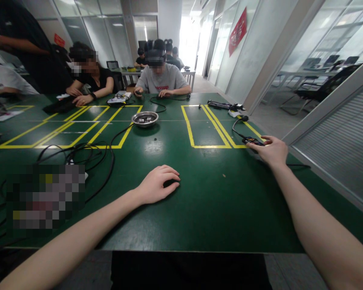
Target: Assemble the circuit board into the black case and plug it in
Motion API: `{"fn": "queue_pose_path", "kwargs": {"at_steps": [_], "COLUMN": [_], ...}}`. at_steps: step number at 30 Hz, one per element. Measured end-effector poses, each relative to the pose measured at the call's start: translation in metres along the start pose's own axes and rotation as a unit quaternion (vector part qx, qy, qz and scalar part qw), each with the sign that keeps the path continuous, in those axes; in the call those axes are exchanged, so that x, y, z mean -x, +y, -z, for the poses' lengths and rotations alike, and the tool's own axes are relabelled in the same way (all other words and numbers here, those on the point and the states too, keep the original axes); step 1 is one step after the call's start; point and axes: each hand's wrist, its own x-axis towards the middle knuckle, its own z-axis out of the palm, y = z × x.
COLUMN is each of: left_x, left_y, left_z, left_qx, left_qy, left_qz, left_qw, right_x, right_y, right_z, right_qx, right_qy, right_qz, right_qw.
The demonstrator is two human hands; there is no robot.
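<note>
My left hand (159,183) rests on the green table (199,209), its fingers stretched forward and loosely bent, with a gap between thumb and fingers and nothing seen in it. Out to the right, my right hand (272,151) has its thumb and fingers around a small dark device (253,141) with coloured bits on top, at the edge of a yellow-taped area. A short black cable (234,128) curves near the device toward a round black piece (244,118). My fingers hide part of the device.
A metal bowl (145,119) with small shiny metal pieces stands mid-table. Black cables (110,161) coil at left beside a blurred object (48,197). A folded black tripod-like item (225,105) lies at the far right. Across the table, a person in grey (161,80) handles small items.
</note>
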Motion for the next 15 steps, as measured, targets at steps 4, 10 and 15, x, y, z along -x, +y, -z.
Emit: {"fn": "queue_pose_path", "kwargs": {"at_steps": [4, 10, 15], "left_x": [0.0, 0.0, 0.0], "left_y": [0.0, 0.001, 0.0], "left_z": [0.0, 0.0, 0.001], "left_qx": [0.002, 0.0, -0.003], "left_qy": [-0.002, -0.003, -0.005], "left_qz": [0.0, 0.001, 0.005], "left_qw": [1.0, 1.0, 1.0], "right_x": [0.001, -0.003, -0.006], "right_y": [-0.004, 0.003, 0.01], "right_z": [0.0, -0.002, -0.007], "right_qx": [0.038, 0.047, 0.068], "right_qy": [-0.029, -0.047, -0.065], "right_qz": [-0.007, 0.018, 0.031], "right_qw": [0.999, 0.998, 0.995]}}
